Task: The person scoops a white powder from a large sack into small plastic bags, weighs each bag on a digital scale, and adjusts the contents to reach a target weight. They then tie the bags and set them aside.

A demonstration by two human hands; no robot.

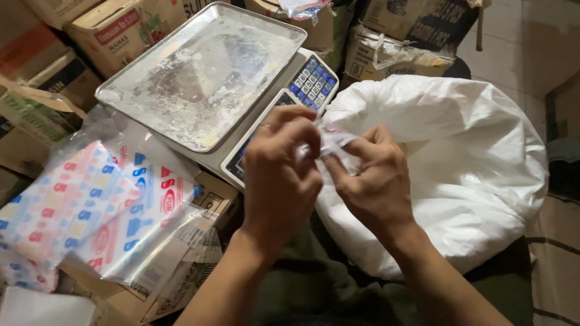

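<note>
Head view: two hands pinch a small clear plastic bag between them, over a large white sack.

Left hand [279, 175] and right hand [371, 178] meet fingertip to fingertip, each closed on the crumpled clear plastic bag [329, 142], which sits at their tips just above the white sack [459, 157]; the sack bulges under and beyond the right hand. Left of the left hand lies a stack of printed plastic bags [103, 211] on cardboard. Just beyond the hands stands a digital scale [302, 84] with a floury steel tray [199, 72], and cardboard boxes [121, 27] are piled farther back.
</note>
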